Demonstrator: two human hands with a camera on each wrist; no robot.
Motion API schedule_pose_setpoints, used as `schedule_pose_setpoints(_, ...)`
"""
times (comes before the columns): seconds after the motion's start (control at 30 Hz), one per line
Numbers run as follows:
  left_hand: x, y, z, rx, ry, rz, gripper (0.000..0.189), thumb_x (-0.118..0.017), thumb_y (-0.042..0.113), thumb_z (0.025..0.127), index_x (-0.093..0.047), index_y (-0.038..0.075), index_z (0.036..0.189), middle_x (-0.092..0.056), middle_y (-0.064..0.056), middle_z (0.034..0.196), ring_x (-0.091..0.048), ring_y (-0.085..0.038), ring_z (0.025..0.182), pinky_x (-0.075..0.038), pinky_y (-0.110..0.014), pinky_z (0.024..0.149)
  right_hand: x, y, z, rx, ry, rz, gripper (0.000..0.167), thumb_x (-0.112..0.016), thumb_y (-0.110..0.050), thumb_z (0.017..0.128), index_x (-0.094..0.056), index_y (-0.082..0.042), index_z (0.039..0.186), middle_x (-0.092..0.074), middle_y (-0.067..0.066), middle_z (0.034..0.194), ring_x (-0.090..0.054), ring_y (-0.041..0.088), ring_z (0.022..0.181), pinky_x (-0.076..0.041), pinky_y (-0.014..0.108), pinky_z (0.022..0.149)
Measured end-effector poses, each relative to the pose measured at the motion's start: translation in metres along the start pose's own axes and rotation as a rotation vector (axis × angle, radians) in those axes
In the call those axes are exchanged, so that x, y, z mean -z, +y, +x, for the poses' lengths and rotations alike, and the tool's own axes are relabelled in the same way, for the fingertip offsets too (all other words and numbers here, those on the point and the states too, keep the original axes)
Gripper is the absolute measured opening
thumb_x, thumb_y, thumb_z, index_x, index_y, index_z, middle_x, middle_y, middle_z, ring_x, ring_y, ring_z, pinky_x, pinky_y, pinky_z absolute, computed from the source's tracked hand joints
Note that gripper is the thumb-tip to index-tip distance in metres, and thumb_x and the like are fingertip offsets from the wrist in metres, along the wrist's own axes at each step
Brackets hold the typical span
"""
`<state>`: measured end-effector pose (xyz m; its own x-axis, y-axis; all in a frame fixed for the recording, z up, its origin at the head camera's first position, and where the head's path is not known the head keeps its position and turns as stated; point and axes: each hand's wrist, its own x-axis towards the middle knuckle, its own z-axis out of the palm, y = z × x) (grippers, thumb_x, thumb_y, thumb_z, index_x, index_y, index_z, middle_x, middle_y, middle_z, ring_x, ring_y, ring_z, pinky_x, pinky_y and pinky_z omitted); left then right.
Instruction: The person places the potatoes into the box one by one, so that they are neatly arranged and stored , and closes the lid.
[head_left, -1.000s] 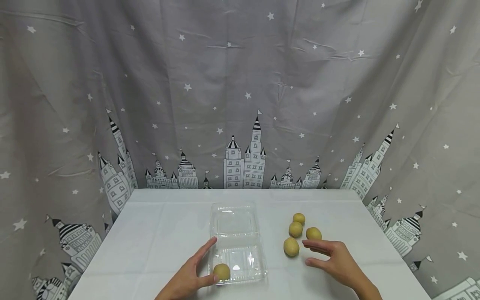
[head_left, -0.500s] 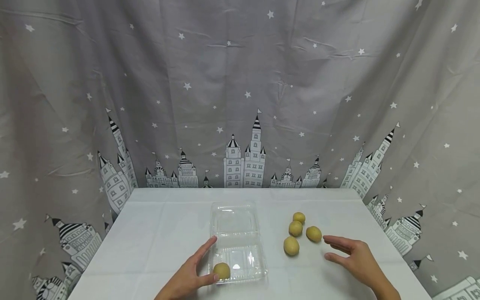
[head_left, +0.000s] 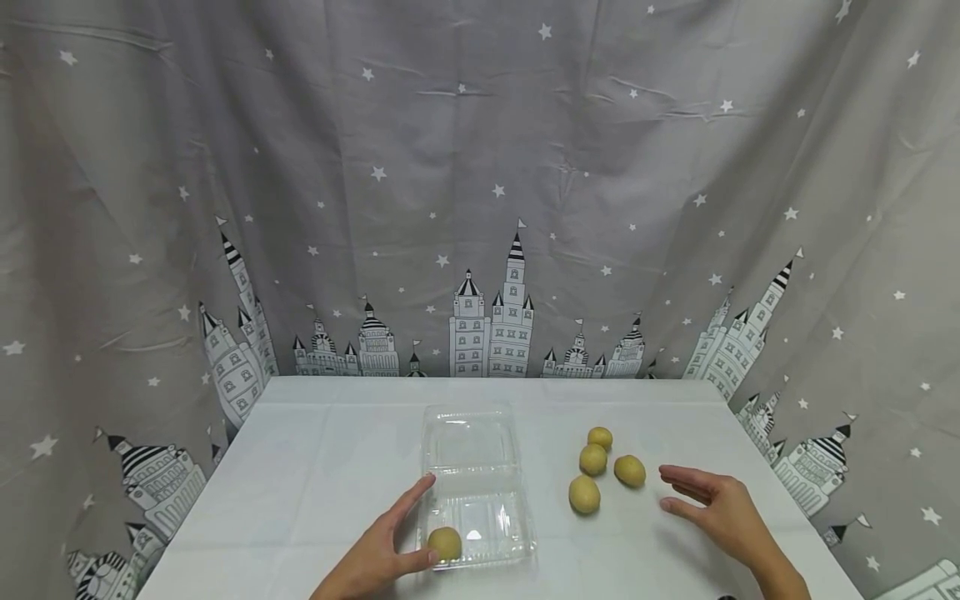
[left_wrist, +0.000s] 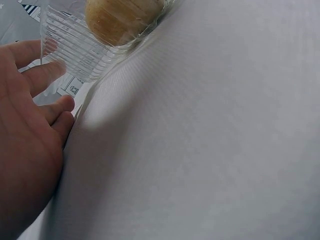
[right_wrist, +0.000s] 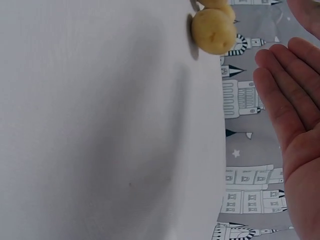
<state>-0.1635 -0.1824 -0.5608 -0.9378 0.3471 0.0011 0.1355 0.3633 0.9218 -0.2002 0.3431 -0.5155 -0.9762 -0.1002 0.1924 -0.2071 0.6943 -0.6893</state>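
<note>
A clear plastic clamshell container lies with its lid folded back on the white table. One potato sits in its front left corner, also visible through the clear wall in the left wrist view. My left hand rests at the container's left side, thumb by the front corner and fingers extended along the edge; fingertips touch the ribbed wall. My right hand hovers over the table, fingers extended, holding nothing. To its left lies the nearest potato; the right wrist view shows a potato beyond the fingertips.
More potatoes lie left of that one: a front potato, a middle potato and a back potato. A grey curtain with castles and stars hangs behind the white table.
My right hand has moved to the right, away from the loose potatoes, and slowed. The left hand, the container and the potatoes keep their places.
</note>
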Motion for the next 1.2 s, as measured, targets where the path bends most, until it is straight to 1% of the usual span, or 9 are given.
schedule_pose_setpoints(0.13, 0.0, -0.001, 0.0, -0.004, -0.004, -0.006, 0.104, -0.089, 0.026, 0.087, -0.032, 0.015, 0.174, -0.028, -0.011, 0.182, -0.016, -0.048, 0.167, -0.016, -0.076, 0.131, -0.002, 0.006, 0.003, -0.007, -0.009, 0.017, 0.049, -0.093, -0.024, 0.089, -0.078, -0.008, 0.133, -0.082, 0.01, 0.127, -0.081, 0.024, 0.114, -0.066, 0.027, 0.092)
schedule_pose_setpoints(0.37, 0.001, -0.001, 0.001, 0.001, -0.015, -0.033, 0.103, -0.088, 0.027, 0.089, -0.031, 0.017, 0.174, -0.025, -0.014, 0.182, -0.015, -0.049, 0.169, -0.013, -0.08, 0.13, -0.007, 0.014, 0.01, -0.005, -0.037, 0.08, 0.05, -0.091, -0.022, 0.091, -0.076, -0.003, 0.135, -0.08, 0.015, 0.13, -0.08, 0.034, 0.116, -0.067, 0.028, 0.092)
schedule_pose_setpoints(0.5, 0.0, -0.002, 0.001, 0.006, -0.012, -0.029, 0.103, -0.088, 0.027, 0.09, -0.031, 0.018, 0.174, -0.025, -0.014, 0.182, -0.015, -0.048, 0.169, -0.015, -0.079, 0.13, -0.01, 0.018, 0.016, 0.012, -0.04, 0.064, 0.048, -0.091, -0.022, 0.092, -0.077, -0.004, 0.134, -0.08, 0.015, 0.129, -0.08, 0.035, 0.114, -0.066, 0.028, 0.093)
schedule_pose_setpoints(0.7, 0.0, -0.002, 0.001, 0.008, -0.009, -0.013, 0.103, -0.088, 0.028, 0.089, -0.031, 0.018, 0.174, -0.026, -0.013, 0.182, -0.016, -0.047, 0.169, -0.016, -0.077, 0.131, -0.016, 0.022, 0.024, 0.051, -0.032, 0.06, 0.047, -0.092, -0.018, 0.09, -0.078, -0.002, 0.131, -0.08, 0.016, 0.128, -0.08, 0.036, 0.114, -0.066, 0.031, 0.094)
schedule_pose_setpoints(0.87, 0.0, -0.003, 0.001, 0.003, -0.004, 0.0, 0.103, -0.088, 0.028, 0.089, -0.031, 0.018, 0.174, -0.026, -0.013, 0.182, -0.017, -0.047, 0.168, -0.017, -0.077, 0.131, -0.021, 0.025, 0.031, 0.017, -0.049, 0.07, 0.049, -0.092, -0.022, 0.091, -0.077, -0.002, 0.133, -0.079, 0.018, 0.131, -0.079, 0.037, 0.116, -0.066, 0.032, 0.096)
schedule_pose_setpoints(1.0, 0.0, -0.004, 0.001, -0.004, -0.006, -0.004, 0.102, -0.088, 0.028, 0.089, -0.031, 0.018, 0.174, -0.026, -0.014, 0.182, -0.017, -0.048, 0.168, -0.016, -0.078, 0.13, -0.025, 0.027, 0.034, -0.004, -0.054, 0.068, 0.052, -0.092, -0.022, 0.09, -0.076, 0.0, 0.134, -0.078, 0.02, 0.131, -0.079, 0.038, 0.117, -0.066, 0.033, 0.097)
schedule_pose_setpoints(1.2, 0.001, -0.003, 0.0, -0.011, -0.006, 0.001, 0.103, -0.088, 0.028, 0.089, -0.031, 0.017, 0.174, -0.027, -0.011, 0.182, -0.017, -0.046, 0.168, -0.017, -0.077, 0.131, -0.028, 0.028, 0.039, 0.023, -0.043, 0.062, 0.053, -0.093, -0.021, 0.089, -0.076, 0.002, 0.133, -0.079, 0.022, 0.129, -0.079, 0.04, 0.116, -0.066, 0.036, 0.096)
